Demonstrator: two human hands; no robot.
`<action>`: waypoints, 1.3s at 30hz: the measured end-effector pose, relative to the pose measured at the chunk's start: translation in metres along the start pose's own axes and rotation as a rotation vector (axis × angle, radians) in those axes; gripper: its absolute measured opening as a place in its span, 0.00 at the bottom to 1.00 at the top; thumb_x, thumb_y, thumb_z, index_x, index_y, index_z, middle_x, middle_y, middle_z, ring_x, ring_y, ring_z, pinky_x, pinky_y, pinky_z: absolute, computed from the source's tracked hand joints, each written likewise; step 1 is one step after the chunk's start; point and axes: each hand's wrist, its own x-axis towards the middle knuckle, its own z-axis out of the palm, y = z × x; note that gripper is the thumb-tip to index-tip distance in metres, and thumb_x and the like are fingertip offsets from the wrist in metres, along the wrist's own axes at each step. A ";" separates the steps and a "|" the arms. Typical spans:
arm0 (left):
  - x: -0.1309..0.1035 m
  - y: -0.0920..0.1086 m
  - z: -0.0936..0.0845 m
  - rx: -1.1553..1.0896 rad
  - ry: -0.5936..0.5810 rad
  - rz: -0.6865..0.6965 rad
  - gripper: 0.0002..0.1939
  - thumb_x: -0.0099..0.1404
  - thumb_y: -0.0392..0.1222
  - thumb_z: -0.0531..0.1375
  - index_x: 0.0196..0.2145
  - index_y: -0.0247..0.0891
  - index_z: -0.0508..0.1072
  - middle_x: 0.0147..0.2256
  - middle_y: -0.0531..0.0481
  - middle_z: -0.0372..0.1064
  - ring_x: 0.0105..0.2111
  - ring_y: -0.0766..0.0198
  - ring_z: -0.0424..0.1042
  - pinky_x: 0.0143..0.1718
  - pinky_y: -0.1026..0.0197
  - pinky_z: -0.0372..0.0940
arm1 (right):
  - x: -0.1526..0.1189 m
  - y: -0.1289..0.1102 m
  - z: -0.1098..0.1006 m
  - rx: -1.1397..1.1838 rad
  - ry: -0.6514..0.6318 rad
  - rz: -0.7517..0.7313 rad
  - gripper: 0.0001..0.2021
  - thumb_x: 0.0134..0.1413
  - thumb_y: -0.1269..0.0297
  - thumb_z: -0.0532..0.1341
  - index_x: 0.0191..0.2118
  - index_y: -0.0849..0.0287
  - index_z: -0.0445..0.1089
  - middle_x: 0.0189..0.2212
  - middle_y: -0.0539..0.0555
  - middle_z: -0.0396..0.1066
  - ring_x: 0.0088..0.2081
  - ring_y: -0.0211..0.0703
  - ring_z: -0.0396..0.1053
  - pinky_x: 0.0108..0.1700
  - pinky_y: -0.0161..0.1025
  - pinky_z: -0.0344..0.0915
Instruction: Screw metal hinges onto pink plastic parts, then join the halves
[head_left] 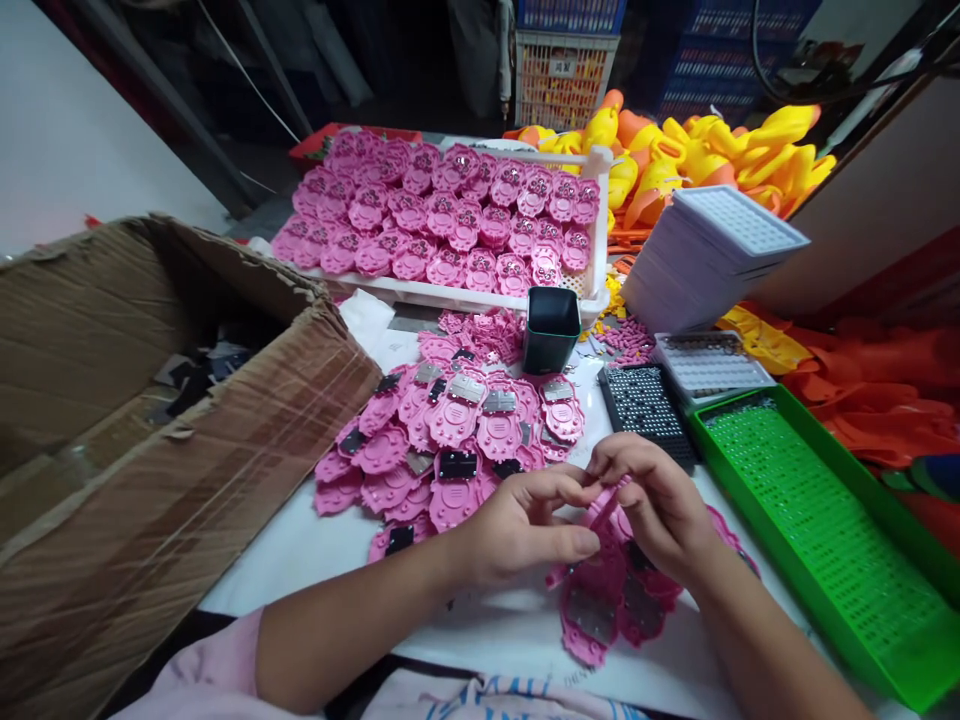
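Observation:
A pink plastic casing [604, 504], seen nearly edge-on, is pinched between the fingers of both hands. My left hand [517, 525] grips it from the left with the thumb stretched below it. On the other side, the fingertips of my right hand [664, 505] close on its upper end. Under the hands lie several pink casings with grey or black plates [592, 610], partly covered by the fingers. Beyond my left hand is a heap of similar pink casings [457, 415] on the white table surface [281, 560].
An open cardboard box [225, 440] stands left. Behind the heap are a black cup [553, 335] and a white crate [420, 292] of pink casings. On the right are a black tray [645, 400], stacked white trays [682, 265], a green tray [840, 560] and yellow-orange plastic parts [697, 155].

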 end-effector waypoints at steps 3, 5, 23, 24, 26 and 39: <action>0.000 0.000 -0.002 0.060 0.037 -0.001 0.10 0.50 0.40 0.69 0.33 0.43 0.78 0.41 0.49 0.65 0.43 0.63 0.65 0.41 0.62 0.61 | -0.002 0.003 0.002 0.026 0.013 0.040 0.06 0.64 0.62 0.50 0.39 0.55 0.61 0.34 0.54 0.64 0.37 0.41 0.66 0.39 0.42 0.67; 0.000 0.000 -0.004 0.103 0.055 0.005 0.10 0.51 0.40 0.69 0.34 0.42 0.77 0.42 0.49 0.64 0.41 0.65 0.65 0.38 0.64 0.61 | -0.003 0.005 0.004 0.031 0.043 0.055 0.05 0.64 0.63 0.51 0.40 0.55 0.62 0.35 0.54 0.64 0.38 0.42 0.66 0.40 0.42 0.66; -0.003 0.007 -0.003 0.321 0.115 -0.015 0.16 0.57 0.49 0.64 0.37 0.34 0.76 0.29 0.50 0.66 0.29 0.69 0.62 0.32 0.64 0.59 | -0.002 -0.006 0.014 0.069 0.032 0.114 0.07 0.58 0.71 0.58 0.41 0.52 0.66 0.36 0.52 0.64 0.39 0.39 0.65 0.40 0.37 0.64; -0.003 0.007 -0.003 0.329 0.109 -0.011 0.15 0.57 0.49 0.64 0.36 0.34 0.76 0.28 0.50 0.65 0.28 0.69 0.62 0.32 0.64 0.59 | -0.002 -0.006 0.014 0.081 0.026 0.112 0.07 0.59 0.71 0.57 0.41 0.52 0.67 0.35 0.52 0.63 0.38 0.39 0.65 0.39 0.37 0.64; -0.002 0.008 -0.003 0.353 0.123 -0.005 0.15 0.58 0.50 0.63 0.33 0.34 0.76 0.26 0.51 0.64 0.27 0.69 0.61 0.31 0.64 0.59 | -0.003 -0.008 0.014 0.105 0.009 0.109 0.07 0.59 0.70 0.57 0.41 0.52 0.67 0.36 0.52 0.63 0.38 0.39 0.65 0.39 0.36 0.64; -0.003 0.015 -0.001 0.400 0.170 -0.037 0.17 0.60 0.52 0.61 0.27 0.32 0.72 0.20 0.54 0.57 0.21 0.73 0.55 0.23 0.68 0.53 | -0.001 -0.011 0.012 0.083 -0.009 0.121 0.08 0.60 0.71 0.56 0.41 0.52 0.68 0.36 0.52 0.65 0.39 0.37 0.66 0.39 0.34 0.65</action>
